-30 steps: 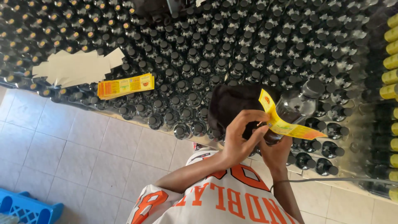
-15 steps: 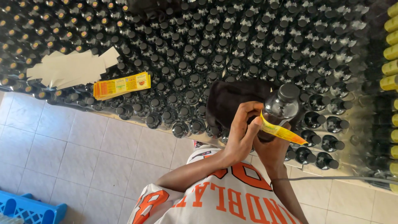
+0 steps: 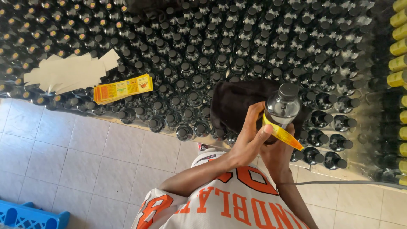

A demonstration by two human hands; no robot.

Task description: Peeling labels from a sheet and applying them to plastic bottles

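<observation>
A dark bottle with a black cap (image 3: 283, 104) is held upright over the edge of a table packed with similar bottles. My right hand (image 3: 277, 153) grips it from below. My left hand (image 3: 249, 135) presses a yellow label (image 3: 283, 135) against the bottle's side with thumb and fingers. Part of the label wraps around the bottle, and its free end sticks out to the lower right. Under the bottle, a dark cloth (image 3: 235, 104) lies on the bottle tops.
Several rows of capped dark bottles (image 3: 203, 51) cover the table. A stack of yellow labels (image 3: 123, 88) and white backing strips (image 3: 68, 72) rest on the bottle tops at left. Yellow-labelled bottles (image 3: 398, 46) stand at the right edge. A blue crate (image 3: 25, 216) sits on the tiled floor.
The bottle has tipped from slanted to nearly upright. The label, which stood loose and long, is now wrapped further around it under my left hand.
</observation>
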